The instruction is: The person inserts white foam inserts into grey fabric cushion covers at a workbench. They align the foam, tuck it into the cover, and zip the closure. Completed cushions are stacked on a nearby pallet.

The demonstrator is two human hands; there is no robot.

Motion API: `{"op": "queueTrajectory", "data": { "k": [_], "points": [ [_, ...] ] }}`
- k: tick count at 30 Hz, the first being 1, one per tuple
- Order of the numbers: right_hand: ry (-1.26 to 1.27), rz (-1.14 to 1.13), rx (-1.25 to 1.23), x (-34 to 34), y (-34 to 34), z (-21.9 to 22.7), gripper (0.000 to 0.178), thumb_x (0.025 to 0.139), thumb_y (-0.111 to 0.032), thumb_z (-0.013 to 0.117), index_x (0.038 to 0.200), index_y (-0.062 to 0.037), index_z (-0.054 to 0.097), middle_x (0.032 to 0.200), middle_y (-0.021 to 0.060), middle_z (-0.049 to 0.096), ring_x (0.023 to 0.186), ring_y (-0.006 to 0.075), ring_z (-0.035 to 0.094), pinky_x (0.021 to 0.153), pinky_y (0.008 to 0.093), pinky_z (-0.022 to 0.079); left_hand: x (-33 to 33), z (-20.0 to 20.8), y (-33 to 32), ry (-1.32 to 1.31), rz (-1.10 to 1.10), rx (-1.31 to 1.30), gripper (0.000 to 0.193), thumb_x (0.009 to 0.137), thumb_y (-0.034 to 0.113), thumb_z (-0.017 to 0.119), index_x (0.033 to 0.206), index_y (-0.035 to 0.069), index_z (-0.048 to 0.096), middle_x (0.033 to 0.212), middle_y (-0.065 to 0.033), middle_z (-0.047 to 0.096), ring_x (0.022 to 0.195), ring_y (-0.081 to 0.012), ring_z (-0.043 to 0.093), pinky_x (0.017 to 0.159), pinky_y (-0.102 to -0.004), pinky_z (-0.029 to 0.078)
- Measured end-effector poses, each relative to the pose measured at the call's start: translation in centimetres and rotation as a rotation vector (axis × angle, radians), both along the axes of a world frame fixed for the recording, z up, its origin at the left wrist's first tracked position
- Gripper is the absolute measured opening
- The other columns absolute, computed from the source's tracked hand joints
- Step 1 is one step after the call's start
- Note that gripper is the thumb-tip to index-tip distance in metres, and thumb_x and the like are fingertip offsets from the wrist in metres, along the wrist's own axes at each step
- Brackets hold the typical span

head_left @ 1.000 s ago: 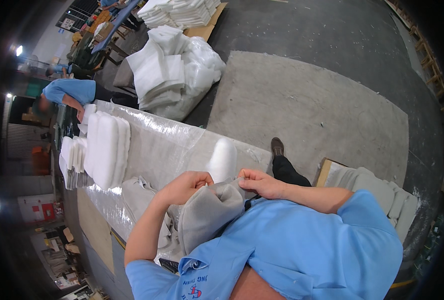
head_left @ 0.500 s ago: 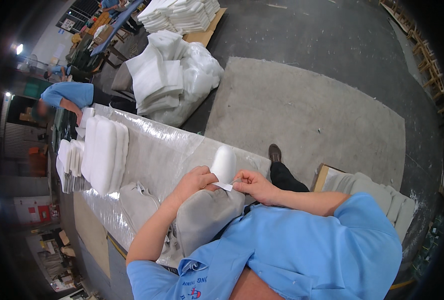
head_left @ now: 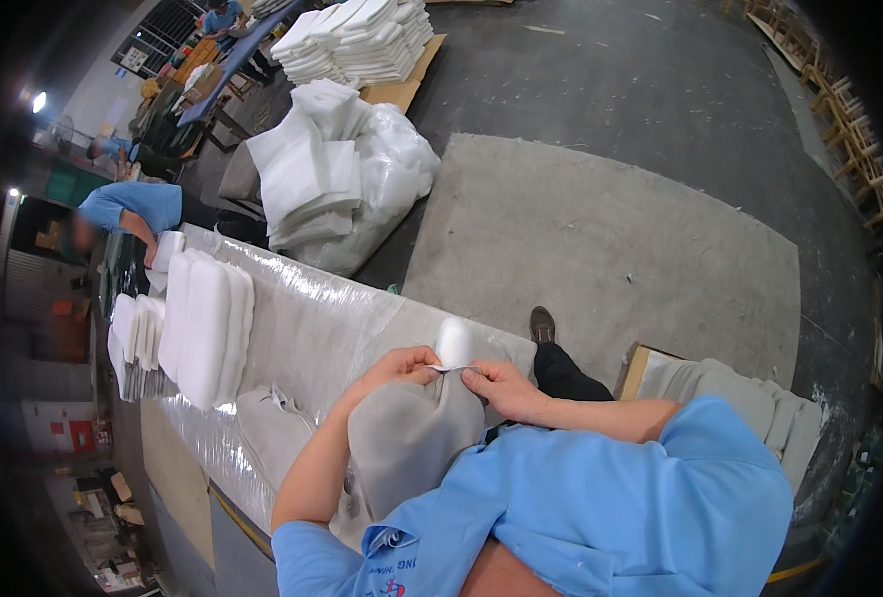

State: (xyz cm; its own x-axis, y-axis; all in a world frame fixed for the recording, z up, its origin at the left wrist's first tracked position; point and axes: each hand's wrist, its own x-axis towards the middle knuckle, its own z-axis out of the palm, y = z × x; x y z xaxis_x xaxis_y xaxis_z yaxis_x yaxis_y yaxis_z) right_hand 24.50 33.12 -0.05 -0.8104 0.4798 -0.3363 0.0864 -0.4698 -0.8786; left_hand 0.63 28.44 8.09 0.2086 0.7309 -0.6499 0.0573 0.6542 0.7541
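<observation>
A grey fabric cushion cover (head_left: 407,438) rests against my front at the table edge. Out of its far end sticks the rounded tip of a white padding insert (head_left: 453,342). My left hand (head_left: 399,368) pinches the left side of the cover's opening, fingers closed on the rim. On the other side my right hand (head_left: 507,388) grips the same rim between thumb and fingers. The rim is stretched across the insert between both hands; the rest of the insert is hidden. Beside my left forearm another grey cover (head_left: 270,430) lies flat.
The work table (head_left: 322,298) is wrapped in clear plastic. White cushion pads (head_left: 203,328) stand at its left end, near a co-worker in blue (head_left: 143,204). Beyond sits a plastic bag of white sheets (head_left: 382,189). Grey cushions (head_left: 750,393) lie at right.
Less of the white insert shows above the cover's rim. Both hands have shifted closer around the opening, and the white flap between them is now drawn into a narrow edge.
</observation>
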Motion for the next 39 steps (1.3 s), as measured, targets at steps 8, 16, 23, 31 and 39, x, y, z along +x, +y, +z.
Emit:
{"op": "queueTrajectory", "data": {
  "k": [8,16,23,31,39],
  "points": [
    [-0.042,-0.069,0.104,-0.3,0.7,1.0,0.033,0.110,-0.032,0.057,0.091,-0.0052,0.062,0.079,-0.0044,0.055,0.077,0.0100,0.048,0.071,0.0298,0.044,0.8,2.1,3.1,0.452,-0.488,0.142,0.025,0.101,0.031,0.069,0.095,0.006,0.068,0.067,-0.0043,0.060,0.066,-0.0166,0.062,0.062,-0.0365,0.048],
    [-0.030,-0.199,0.776,-0.5,2.1,-0.3,0.024,0.106,-0.023,0.060,0.094,-0.0032,0.064,0.143,0.0174,0.048,0.112,0.0308,0.056,0.097,0.0395,0.047,2.2,0.5,2.2,0.997,-0.487,0.898,0.020,0.091,0.025,0.077,0.095,0.007,0.068,0.118,-0.0127,0.062,0.094,-0.0290,0.065,0.078,-0.0403,0.055],
    [0.012,0.059,0.579,-1.4,5.5,0.3,0.023,0.107,-0.021,0.058,0.093,-0.0035,0.063,0.166,0.0203,0.033,0.137,0.0342,0.051,0.111,0.0395,0.042,1.2,-1.0,3.0,0.695,-0.306,0.729,0.016,0.093,0.016,0.076,0.101,0.005,0.068,0.127,-0.0142,0.055,0.093,-0.0266,0.064,0.080,-0.0379,0.055],
    [0.021,0.026,0.446,-2.9,8.0,-1.2,0.024,0.106,-0.022,0.060,0.104,0.0009,0.068,0.144,0.0133,0.061,0.117,0.0241,0.063,0.101,0.0340,0.049,0.1,-2.9,4.6,0.557,-0.074,0.619,0.015,0.101,0.015,0.067,0.098,0.000,0.064,0.109,-0.0129,0.058,0.087,-0.0264,0.062,0.079,-0.0355,0.051],
    [-0.143,-0.005,0.168,-5.6,10.1,-3.2,0.030,0.105,-0.025,0.063,0.102,0.0034,0.072,0.127,0.0088,0.068,0.104,0.0167,0.063,0.090,0.0299,0.049,-2.0,-8.9,5.2,0.462,0.091,0.318,0.031,0.107,0.025,0.060,0.090,-0.001,0.065,0.088,-0.0075,0.057,0.083,-0.0174,0.058,0.074,-0.0341,0.046]
  ]
}}
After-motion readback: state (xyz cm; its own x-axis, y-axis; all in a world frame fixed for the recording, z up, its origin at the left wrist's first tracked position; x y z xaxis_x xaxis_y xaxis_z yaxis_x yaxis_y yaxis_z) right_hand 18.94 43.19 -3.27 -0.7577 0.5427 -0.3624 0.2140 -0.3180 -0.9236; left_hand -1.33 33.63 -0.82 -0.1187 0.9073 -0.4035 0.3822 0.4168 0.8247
